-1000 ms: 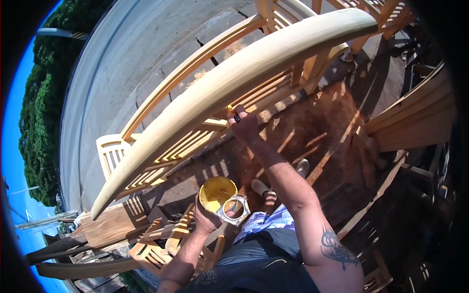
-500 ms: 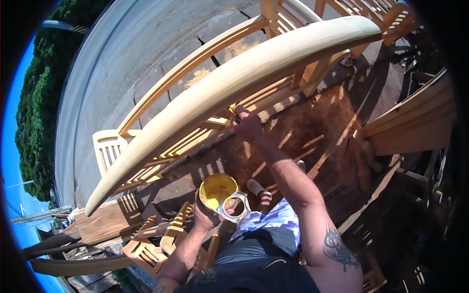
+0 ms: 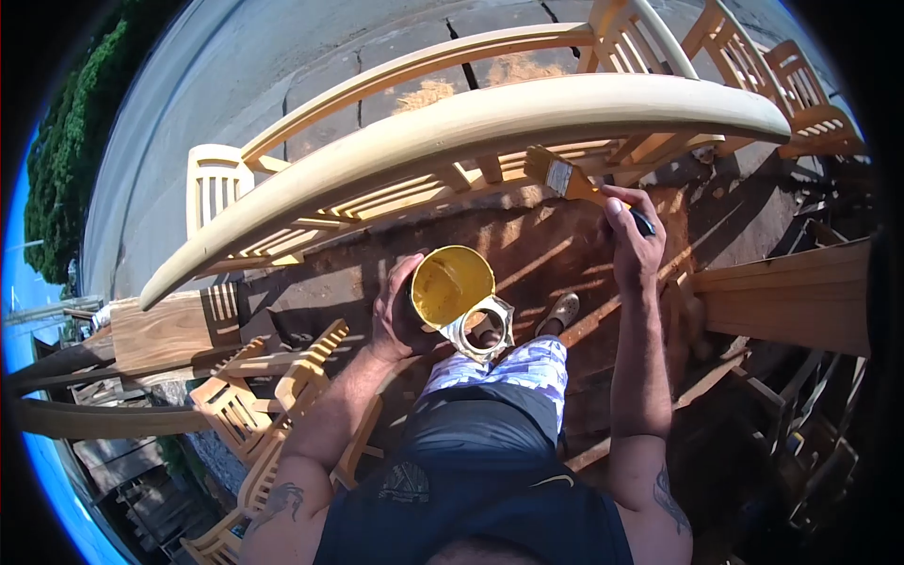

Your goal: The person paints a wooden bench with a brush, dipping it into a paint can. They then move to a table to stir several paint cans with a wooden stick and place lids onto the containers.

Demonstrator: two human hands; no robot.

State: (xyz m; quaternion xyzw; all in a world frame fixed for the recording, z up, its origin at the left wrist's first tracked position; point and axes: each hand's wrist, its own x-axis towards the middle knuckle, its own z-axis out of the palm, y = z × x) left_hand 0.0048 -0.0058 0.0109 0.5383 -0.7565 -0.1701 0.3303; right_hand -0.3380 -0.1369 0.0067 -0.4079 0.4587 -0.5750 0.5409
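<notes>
My left hand [image 3: 397,311] is wrapped round the side of a yellow-lined can [image 3: 454,282], its inside smeared with yellow. A metal ring [image 3: 483,329] sticks out from the can's near edge. In my right hand [image 3: 635,237] is a paintbrush [image 3: 574,182] with an orange and dark handle, held between thumb and fingers. The bristles point up and left, close under the curved top rail [image 3: 443,122] of a pale wooden bench; whether they touch the wood I cannot tell.
Slatted wooden chairs [image 3: 234,414] stand at the lower left, near a wooden board [image 3: 174,330]. More slatted furniture [image 3: 808,122] is at the upper right. Wide planks [image 3: 786,297] jut in from the right. A paved road lies behind the bench.
My right hand has moved right, and the brush now shows fully below the rail. The can has shifted right and up. The view has turned and moved.
</notes>
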